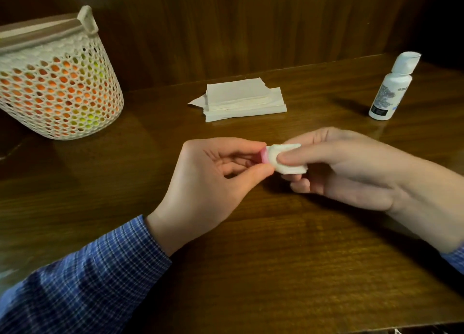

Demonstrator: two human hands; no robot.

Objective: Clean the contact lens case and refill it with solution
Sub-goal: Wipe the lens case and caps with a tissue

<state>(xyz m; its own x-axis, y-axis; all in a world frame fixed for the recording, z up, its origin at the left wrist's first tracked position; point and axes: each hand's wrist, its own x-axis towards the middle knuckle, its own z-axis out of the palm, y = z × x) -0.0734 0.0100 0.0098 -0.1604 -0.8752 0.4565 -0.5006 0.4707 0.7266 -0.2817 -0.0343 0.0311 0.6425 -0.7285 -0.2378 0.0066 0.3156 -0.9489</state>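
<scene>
White mesh basket (pixel 59 82) (orange and yellow showing through its holes) stands far left on the wooden table (pixel 251 271). Nearer centre, the left hand (pixel 213 180) pinches a pink lens case (pixel 263 156) above the tabletop, while the right hand (pixel 351 168) presses a folded tissue (pixel 288 160) against it. Behind lies a tissue stack (pixel 241 102); a solution bottle (pixel 391 87) stands far right.

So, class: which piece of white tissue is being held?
The small folded tissue in the right hand, pressed against the pink case; the stack lies untouched behind.
</scene>
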